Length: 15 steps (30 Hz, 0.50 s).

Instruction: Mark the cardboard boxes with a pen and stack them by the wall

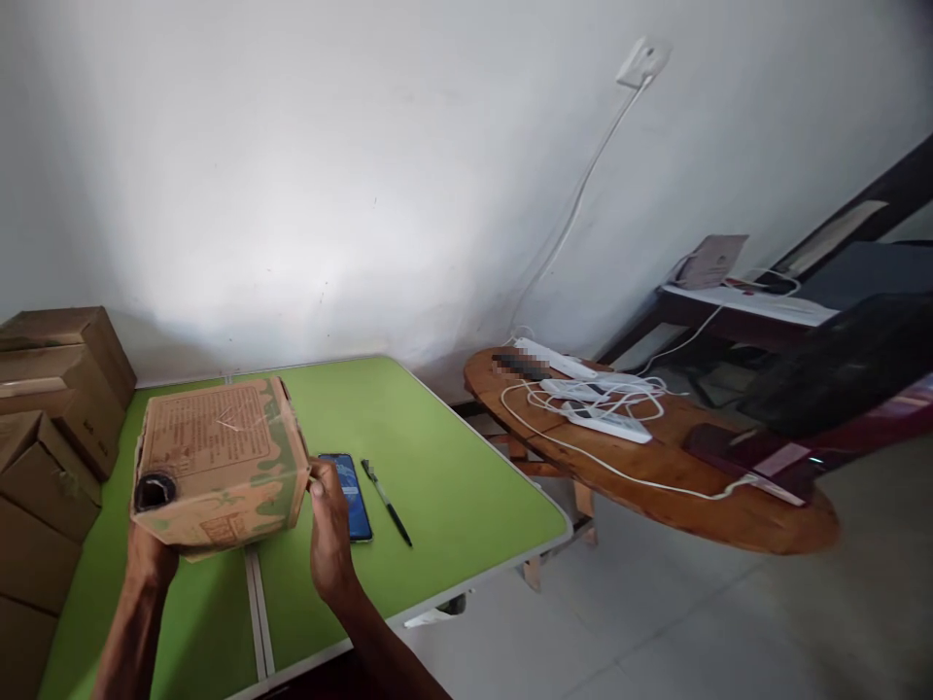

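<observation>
Gripping the printed brown cardboard box (pixel 219 462) in both hands (pixel 150 556) (pixel 329 530) above the green desk (pixel 437 467), mid-handling, so next up probably needs a steady set-down.

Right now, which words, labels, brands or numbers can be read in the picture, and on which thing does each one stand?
None can be read.
Box, held by the left hand and right hand: printed text on top and a label on the front, too blurred to read.
Phone: lit screen, too small to read.
Power strip: marking blurred out.
Card by the wall: print too faint.
</observation>
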Motion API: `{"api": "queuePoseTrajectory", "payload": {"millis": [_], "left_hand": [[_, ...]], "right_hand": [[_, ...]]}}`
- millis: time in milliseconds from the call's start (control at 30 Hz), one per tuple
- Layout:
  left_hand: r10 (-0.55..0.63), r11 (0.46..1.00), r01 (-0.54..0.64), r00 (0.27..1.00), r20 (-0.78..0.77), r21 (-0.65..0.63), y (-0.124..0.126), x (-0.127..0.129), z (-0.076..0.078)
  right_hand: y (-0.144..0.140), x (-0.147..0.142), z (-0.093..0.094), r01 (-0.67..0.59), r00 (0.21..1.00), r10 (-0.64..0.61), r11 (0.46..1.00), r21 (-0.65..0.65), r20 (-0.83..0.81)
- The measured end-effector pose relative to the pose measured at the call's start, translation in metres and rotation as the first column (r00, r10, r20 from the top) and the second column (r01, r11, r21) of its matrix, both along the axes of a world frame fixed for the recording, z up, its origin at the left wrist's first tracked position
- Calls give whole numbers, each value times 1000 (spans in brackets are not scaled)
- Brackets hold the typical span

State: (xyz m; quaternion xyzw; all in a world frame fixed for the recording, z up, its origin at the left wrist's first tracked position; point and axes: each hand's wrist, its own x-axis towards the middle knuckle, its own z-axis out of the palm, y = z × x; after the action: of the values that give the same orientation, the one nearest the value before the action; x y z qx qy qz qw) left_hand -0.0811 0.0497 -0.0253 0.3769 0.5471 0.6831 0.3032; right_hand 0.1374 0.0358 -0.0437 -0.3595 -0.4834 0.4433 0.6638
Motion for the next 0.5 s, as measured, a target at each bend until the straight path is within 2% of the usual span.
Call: {"api": "queuePoseTrajectory", "payload": {"millis": [67, 133, 200, 267, 333, 367, 433, 500], "left_hand": [[-32, 999, 33, 999, 22, -23, 19, -9, 0], [-70, 996, 72, 997, 37, -46, 35, -14, 1], [-70, 994, 73, 997, 36, -81, 45, -13, 3], [-30, 993, 32, 999, 26, -109, 45, -7, 5], [37, 993, -36, 999, 11, -115, 33, 4, 3], [75, 991, -74, 997, 2, -109, 22, 11, 1], [138, 987, -141, 989, -43, -71, -4, 27, -7], [180, 984, -180, 971, -157, 13, -29, 43, -15]], "right_hand": [[-17, 11, -6, 17, 999, -18, 999, 45, 33], [-22, 25, -6, -11, 996, 5, 998, 59, 91], [-13, 38, -2, 35, 991, -41, 998, 52, 127], [5, 47, 6, 134, 980, -138, 990, 39, 141], [25, 50, 14, 173, 976, -176, 984, 33, 131], [34, 50, 18, 147, 982, -149, 989, 29, 120], [46, 46, 24, 28, 995, -29, 1000, 9, 97], [46, 40, 26, -81, 993, 83, 996, -23, 84]]}}
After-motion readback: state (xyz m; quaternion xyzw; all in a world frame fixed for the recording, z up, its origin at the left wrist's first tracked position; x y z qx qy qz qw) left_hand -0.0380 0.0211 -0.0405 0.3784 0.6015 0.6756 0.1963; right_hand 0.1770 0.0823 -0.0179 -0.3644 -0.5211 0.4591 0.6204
